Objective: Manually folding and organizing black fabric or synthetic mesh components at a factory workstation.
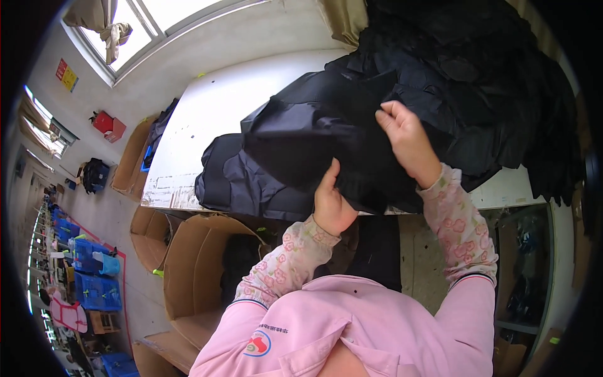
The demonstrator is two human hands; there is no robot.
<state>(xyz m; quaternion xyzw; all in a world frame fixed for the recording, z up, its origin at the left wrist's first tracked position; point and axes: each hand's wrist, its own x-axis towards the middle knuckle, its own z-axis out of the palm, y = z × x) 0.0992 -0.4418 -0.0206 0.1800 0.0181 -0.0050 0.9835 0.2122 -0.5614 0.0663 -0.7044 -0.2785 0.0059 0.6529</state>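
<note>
A black fabric piece (301,135), partly shiny, is raised between my hands over the white table. My left hand (333,204) grips its near edge, thumb on top and fingers hidden beneath. Higher up and to the right, my right hand (402,129) is closed in a pinch at the cloth's right side. Under the raised piece, more folded black fabric (232,179) lies at the table's front edge. A big heap of black fabric (465,88) covers the table's right part, just beyond my right hand.
The white table (201,113) stands against a wall with a window (151,25). Open cardboard boxes (195,270) stand below its front edge on the left, one with dark cloth inside. Blue crates (97,289) line the floor farther left. A metal-framed rack (524,276) is at right.
</note>
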